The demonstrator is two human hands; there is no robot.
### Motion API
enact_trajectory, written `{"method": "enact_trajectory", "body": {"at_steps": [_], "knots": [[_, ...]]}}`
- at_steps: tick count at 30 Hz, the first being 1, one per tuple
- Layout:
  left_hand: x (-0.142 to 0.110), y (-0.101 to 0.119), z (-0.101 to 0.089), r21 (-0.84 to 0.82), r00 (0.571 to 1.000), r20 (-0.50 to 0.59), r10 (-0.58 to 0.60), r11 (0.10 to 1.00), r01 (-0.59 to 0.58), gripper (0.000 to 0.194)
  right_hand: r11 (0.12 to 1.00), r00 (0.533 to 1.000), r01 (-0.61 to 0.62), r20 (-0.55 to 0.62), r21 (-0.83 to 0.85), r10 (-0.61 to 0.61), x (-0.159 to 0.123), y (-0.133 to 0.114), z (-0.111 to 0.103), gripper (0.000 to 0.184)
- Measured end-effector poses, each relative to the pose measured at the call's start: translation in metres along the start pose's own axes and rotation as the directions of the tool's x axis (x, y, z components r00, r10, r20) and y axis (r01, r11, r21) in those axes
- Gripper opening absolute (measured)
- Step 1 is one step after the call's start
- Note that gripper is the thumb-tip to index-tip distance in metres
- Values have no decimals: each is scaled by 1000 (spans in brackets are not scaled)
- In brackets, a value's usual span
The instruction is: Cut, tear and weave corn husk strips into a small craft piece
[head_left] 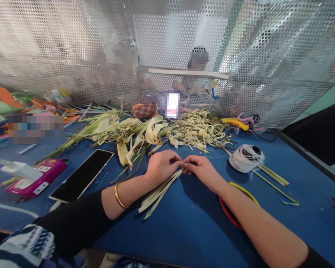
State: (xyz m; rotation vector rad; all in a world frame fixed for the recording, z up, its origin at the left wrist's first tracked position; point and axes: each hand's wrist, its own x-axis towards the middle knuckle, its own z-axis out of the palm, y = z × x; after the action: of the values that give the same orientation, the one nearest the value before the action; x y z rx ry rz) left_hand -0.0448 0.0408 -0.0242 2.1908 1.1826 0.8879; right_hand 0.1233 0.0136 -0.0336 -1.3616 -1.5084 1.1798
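Observation:
My left hand [162, 166] and my right hand [201, 168] meet at the middle of the blue table [184, 230], fingertips pinched together on the upper end of a bundle of pale green leaf strips [159, 192]. The strips trail down and left beneath my left wrist, which wears a gold bangle [118, 196]. Both hands are closed on the strips.
A heap of green leaves [120, 130] and shredded trimmings [199, 130] lies behind the hands. A spool of white thread [246, 157] sits right, a phone [82, 175] and pink case [36, 176] left. Red and yellow rings [234, 212] lie under my right forearm. Perforated metal screen [72, 56] behind, people beyond it.

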Motion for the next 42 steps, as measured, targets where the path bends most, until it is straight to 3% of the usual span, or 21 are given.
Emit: {"method": "enact_trajectory", "body": {"at_steps": [6, 9, 14, 17, 21, 24, 26, 28, 30, 32, 34, 38, 42], "knots": [[7, -5, -1, -180, 990, 49, -135, 973, 142, 13, 993, 996, -82, -22, 85, 85, 0, 0, -1, 13], [9, -8, -2, -123, 982, 45, -184, 974, 189, 15, 996, 995, -63, -68, 63, 67, 1, 1, -2, 12], [11, -13, -4, 203, 979, -14, -202, 958, 201, 12, 983, 980, 103, -152, -149, -126, 0, -3, -8, 16], [12, -14, -5, 255, 974, 8, -226, 942, 217, 12, 948, 961, 237, -90, -214, -261, -2, -8, -9, 22], [12, -15, -4, 218, 975, -6, -221, 952, 217, 11, 907, 927, 363, -11, -215, -374, -7, -13, -6, 24], [13, -13, -3, -32, 957, -3, -289, 957, 289, 10, 891, 916, 389, -8, -232, -402, -8, -14, -5, 25], [15, -11, -3, -334, 912, 89, -401, 850, 406, 11, 891, 918, 388, 9, -234, -397, -7, -13, -7, 25], [16, -9, -5, -609, 856, 230, -463, 618, 497, 11, 903, 927, 373, 44, -216, -372, -5, -10, -8, 24], [17, -8, -7, -753, 831, 345, -437, 399, 523, 10, 928, 945, 326, 76, -182, -318, -4, -7, -8, 20], [17, -8, -7, -792, 830, 399, -389, 310, 526, 12, 955, 964, 261, 93, -141, -249, -4, -7, -8, 17], [17, -9, -4, -776, 836, 414, -360, 342, 531, 14, 973, 976, 207, 88, -99, -199, -5, -8, -7, 17], [14, -9, 4, -713, 868, 369, -331, 499, 493, 14, 979, 978, 206, 41, 8, -206, -9, -13, -4, 22], [11, -7, 8, -658, 893, 339, -296, 604, 450, 13, 985, 977, 120, 160, 122, -139, -9, -14, 0, 21]]}}
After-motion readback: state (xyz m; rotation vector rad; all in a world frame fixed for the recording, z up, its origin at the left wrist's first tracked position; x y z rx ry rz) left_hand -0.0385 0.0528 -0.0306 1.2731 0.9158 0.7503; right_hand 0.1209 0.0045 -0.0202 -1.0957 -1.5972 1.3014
